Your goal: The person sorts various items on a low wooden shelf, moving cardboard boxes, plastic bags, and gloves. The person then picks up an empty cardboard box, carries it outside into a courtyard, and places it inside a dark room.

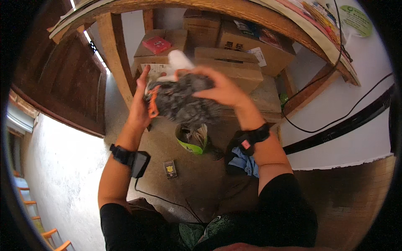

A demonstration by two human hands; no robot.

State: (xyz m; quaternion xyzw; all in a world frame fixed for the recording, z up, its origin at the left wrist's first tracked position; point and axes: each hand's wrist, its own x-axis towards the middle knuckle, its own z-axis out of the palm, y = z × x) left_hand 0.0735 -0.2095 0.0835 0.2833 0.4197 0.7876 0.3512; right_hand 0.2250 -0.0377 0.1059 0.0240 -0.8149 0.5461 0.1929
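A fluffy dark grey fabric bundle (188, 100) with orange edging is held up before me, blurred by motion. My left hand (139, 105) supports its left side, thumb up, beside a dangling orange loop (153, 108). From above and the right, my right hand (223, 88) grips the grey pile between thumb and fingers. A white rounded object (180, 60) sticks out behind the bundle, near my right fingertips. What it is, and whether it is joined to the bundle, I cannot tell. Some of my left fingers are hidden behind the bundle.
Cardboard boxes (226, 64) and a red packet (156, 45) sit under the wooden table (201, 7). Below my hands stands a green-rimmed bag (195, 148). A small dark box (170, 169) lies on the floor. Blue cloth (243, 163) and a black corrugated hose (336, 127) are at right.
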